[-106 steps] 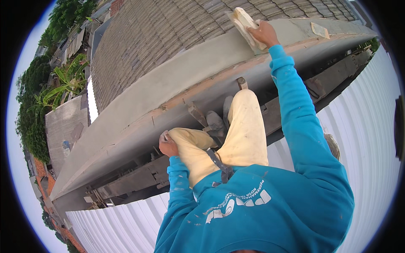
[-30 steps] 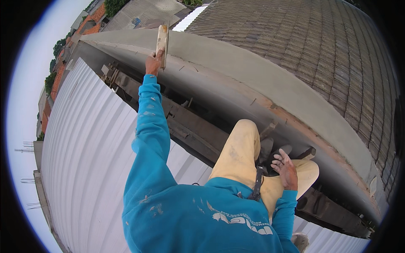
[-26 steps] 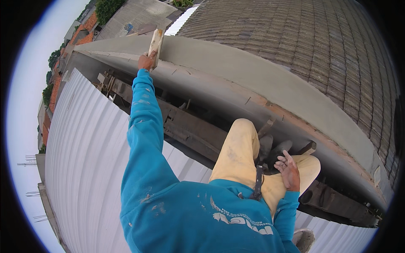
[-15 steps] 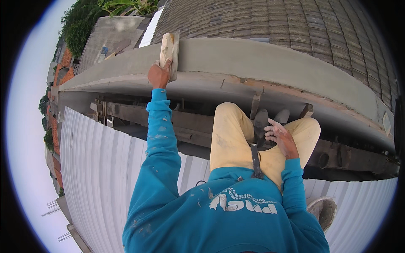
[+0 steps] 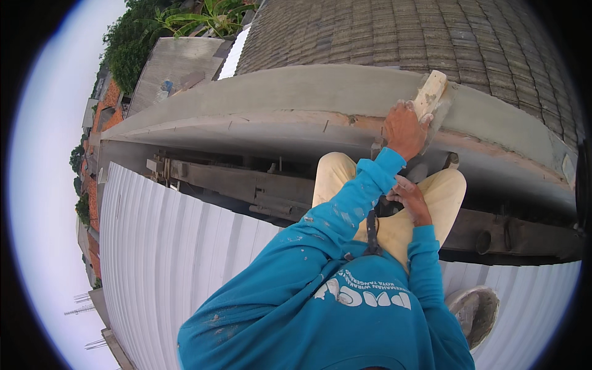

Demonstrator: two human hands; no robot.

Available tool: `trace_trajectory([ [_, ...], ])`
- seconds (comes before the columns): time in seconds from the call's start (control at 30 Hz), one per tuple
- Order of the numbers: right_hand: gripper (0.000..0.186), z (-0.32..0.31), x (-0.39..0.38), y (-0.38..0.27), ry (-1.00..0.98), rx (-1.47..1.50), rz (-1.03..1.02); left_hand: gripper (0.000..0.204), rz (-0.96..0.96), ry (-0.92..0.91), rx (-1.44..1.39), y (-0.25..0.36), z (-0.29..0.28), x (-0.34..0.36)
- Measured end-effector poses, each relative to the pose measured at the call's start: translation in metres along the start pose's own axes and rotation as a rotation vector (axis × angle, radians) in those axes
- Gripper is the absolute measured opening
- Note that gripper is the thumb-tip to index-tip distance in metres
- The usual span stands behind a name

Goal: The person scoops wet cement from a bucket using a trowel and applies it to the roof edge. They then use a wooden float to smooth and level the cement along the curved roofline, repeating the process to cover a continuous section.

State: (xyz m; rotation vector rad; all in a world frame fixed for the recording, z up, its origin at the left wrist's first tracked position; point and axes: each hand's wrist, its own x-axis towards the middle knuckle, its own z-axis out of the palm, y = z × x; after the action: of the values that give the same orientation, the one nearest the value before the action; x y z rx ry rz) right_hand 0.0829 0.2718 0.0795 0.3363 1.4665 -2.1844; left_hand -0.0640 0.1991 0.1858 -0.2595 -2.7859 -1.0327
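Observation:
My left hand [image 5: 405, 131] is closed round the pale wooden handle of a plastering float [image 5: 431, 92]. The float's flat plate lies against the grey plastered face of a long concrete ledge [image 5: 290, 89], to the right of its middle. Below it, my right hand [image 5: 412, 200] hovers by my inner thigh, near the right knee of my cream trousers [image 5: 445, 191]. Its fingers are loosely bent and apart, with nothing visible in them; the fingertips are partly hidden behind my left cuff.
A tiled roof [image 5: 370, 37] rises beyond the ledge. Under its lip run dark timber beams [image 5: 240, 182] and wooden stubs [image 5: 452, 161]. White corrugated sheeting [image 5: 166, 228] spreads below on the left. A mortar-stained bucket [image 5: 478, 314] stands at the lower right.
My left hand has swept the float rightward along the ledge, from left of centre to right of centre. My right hand has dipped slightly and its fingers have curled more.

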Motion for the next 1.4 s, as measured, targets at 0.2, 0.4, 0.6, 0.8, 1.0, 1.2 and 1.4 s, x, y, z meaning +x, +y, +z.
trace_trajectory([
  [0.2,0.047,-0.008,-0.009,0.006,0.100,0.055,-0.048,0.054,-0.055,-0.188,-0.359,0.028,0.000,-0.004],
  [0.4,0.055,-0.014,0.000,0.014,0.051,-0.045,-0.027,0.051,-0.293,0.229,0.012,-0.113,-0.116,0.036],
  [0.6,0.053,-0.005,0.008,0.014,0.033,-0.066,-0.022,0.062,-0.552,0.375,0.435,-0.291,-0.221,0.062],
  [0.8,0.050,0.000,0.011,0.014,0.008,-0.110,-0.008,0.060,-0.346,0.216,0.374,-0.209,-0.158,0.042],
  [1.0,0.049,-0.005,0.017,0.016,0.013,-0.110,0.014,0.055,-0.102,-0.010,0.077,-0.035,-0.032,0.014],
  [1.2,0.048,-0.025,0.015,0.056,0.264,-0.423,-0.182,0.052,0.130,-0.334,-0.261,0.056,0.035,-0.005],
  [1.4,0.054,-0.004,0.008,0.016,0.088,-0.163,0.003,0.057,-0.096,-0.083,-0.160,-0.056,-0.070,0.032],
])
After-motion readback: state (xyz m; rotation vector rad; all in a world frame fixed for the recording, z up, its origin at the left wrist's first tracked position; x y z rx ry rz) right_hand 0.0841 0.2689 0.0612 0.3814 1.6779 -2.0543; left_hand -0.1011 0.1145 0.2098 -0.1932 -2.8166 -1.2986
